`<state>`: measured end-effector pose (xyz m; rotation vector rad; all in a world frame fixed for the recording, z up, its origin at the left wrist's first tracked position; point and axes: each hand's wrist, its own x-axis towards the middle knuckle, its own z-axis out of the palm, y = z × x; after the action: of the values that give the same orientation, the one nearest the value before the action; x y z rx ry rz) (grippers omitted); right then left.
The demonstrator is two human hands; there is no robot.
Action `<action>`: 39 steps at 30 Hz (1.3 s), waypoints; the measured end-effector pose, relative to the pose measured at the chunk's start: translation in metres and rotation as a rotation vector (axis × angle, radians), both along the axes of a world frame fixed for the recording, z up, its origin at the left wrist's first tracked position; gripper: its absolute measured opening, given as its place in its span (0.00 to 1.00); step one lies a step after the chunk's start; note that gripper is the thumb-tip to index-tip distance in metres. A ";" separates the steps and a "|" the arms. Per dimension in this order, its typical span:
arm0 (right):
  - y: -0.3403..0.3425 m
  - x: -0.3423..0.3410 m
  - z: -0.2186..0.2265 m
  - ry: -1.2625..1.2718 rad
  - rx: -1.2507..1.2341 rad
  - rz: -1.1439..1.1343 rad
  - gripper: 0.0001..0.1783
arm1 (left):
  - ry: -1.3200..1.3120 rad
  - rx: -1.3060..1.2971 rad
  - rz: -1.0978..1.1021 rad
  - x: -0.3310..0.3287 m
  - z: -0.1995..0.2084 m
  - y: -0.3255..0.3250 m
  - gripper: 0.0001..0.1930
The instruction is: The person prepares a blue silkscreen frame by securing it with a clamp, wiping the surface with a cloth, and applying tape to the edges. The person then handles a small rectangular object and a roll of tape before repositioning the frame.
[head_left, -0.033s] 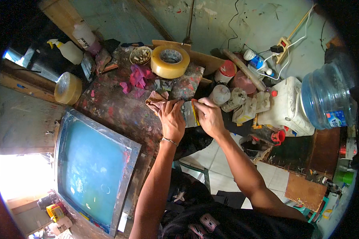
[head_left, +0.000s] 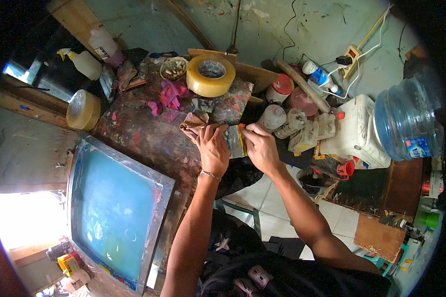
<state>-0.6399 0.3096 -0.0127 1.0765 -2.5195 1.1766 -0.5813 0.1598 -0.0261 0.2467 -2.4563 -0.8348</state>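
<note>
Two hands hold a grey piece from opposite sides.
The left hand point(head_left: 214, 148) has its grip closed over a bunched rag point(head_left: 193, 124) against the left side of the grey piece point(head_left: 235, 142); the right hand point(head_left: 260, 148) has its grip pinching the yellow right edge, probably so the thin piece cannot twist. It sits at the right edge of the worktop point(head_left: 134, 136), seemingly for easy reach, right of the blue screen point(head_left: 115, 208) and nearer than the tape roll point(head_left: 208, 88).

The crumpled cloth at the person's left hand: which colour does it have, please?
The crumpled cloth is dull brownish pink; the head view shows it best.
</note>
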 end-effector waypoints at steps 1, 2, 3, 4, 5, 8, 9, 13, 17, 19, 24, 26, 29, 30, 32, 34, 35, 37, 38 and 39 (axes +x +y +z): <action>0.003 0.006 0.000 -0.002 0.010 0.004 0.13 | 0.008 0.011 0.005 0.000 0.000 0.001 0.15; 0.007 0.012 0.000 -0.001 0.023 0.017 0.12 | 0.009 0.028 0.006 0.000 0.001 0.001 0.14; 0.011 0.018 0.001 0.002 0.034 0.031 0.11 | 0.020 0.047 0.008 0.000 0.001 0.002 0.14; 0.014 0.024 0.002 0.012 0.030 0.035 0.09 | 0.024 0.008 0.016 0.000 0.001 0.002 0.13; 0.017 0.028 0.003 -0.002 0.034 0.047 0.09 | 0.006 0.013 0.012 0.000 0.001 0.002 0.13; 0.027 0.033 0.012 -0.035 0.038 0.109 0.06 | 0.005 0.025 0.005 0.000 -0.001 -0.001 0.14; 0.030 0.031 0.016 -0.168 0.011 0.120 0.05 | 0.012 0.003 0.003 0.000 -0.002 -0.002 0.15; 0.034 0.007 0.028 -0.483 -0.004 0.230 0.04 | 0.005 -0.030 -0.004 0.000 -0.005 -0.004 0.16; 0.015 -0.022 0.022 -0.466 0.034 0.095 0.05 | -0.010 -0.036 0.002 0.000 -0.007 -0.003 0.16; 0.006 -0.027 0.018 -0.382 0.000 0.077 0.05 | -0.013 -0.028 -0.003 0.000 -0.007 -0.003 0.16; 0.001 -0.011 0.013 -0.185 0.006 -0.075 0.06 | -0.041 -0.045 0.008 0.001 -0.006 -0.002 0.16; 0.004 -0.003 0.016 -0.221 0.041 -0.048 0.08 | -0.049 -0.054 0.012 0.001 -0.007 -0.002 0.16; 0.009 0.002 0.019 -0.222 -0.025 0.011 0.09 | -0.038 -0.054 0.010 0.001 -0.007 -0.001 0.16; 0.011 0.002 0.020 -0.193 -0.054 0.044 0.10 | -0.035 -0.053 0.010 0.001 -0.006 -0.001 0.16; 0.012 -0.002 0.018 -0.161 -0.024 0.069 0.10 | -0.035 -0.045 0.006 0.001 -0.005 -0.001 0.16; 0.011 -0.006 0.013 -0.146 0.007 0.069 0.11 | -0.040 -0.035 0.001 0.001 -0.003 -0.001 0.16; 0.010 -0.007 0.010 -0.154 0.034 0.059 0.11 | -0.028 -0.043 0.005 0.002 -0.002 -0.001 0.16; 0.011 -0.004 0.006 -0.162 0.068 0.043 0.13 | -0.007 -0.062 0.007 0.002 -0.001 0.000 0.16; 0.012 0.001 0.005 -0.156 0.076 0.036 0.14 | -0.015 -0.049 0.011 0.001 0.000 0.000 0.16; 0.013 0.006 0.005 -0.109 0.041 0.029 0.14 | -0.025 -0.035 0.012 0.001 0.000 0.000 0.16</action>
<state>-0.6338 0.3231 -0.0081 1.0900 -2.6297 1.2282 -0.5801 0.1598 -0.0263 0.2605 -2.4877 -0.7870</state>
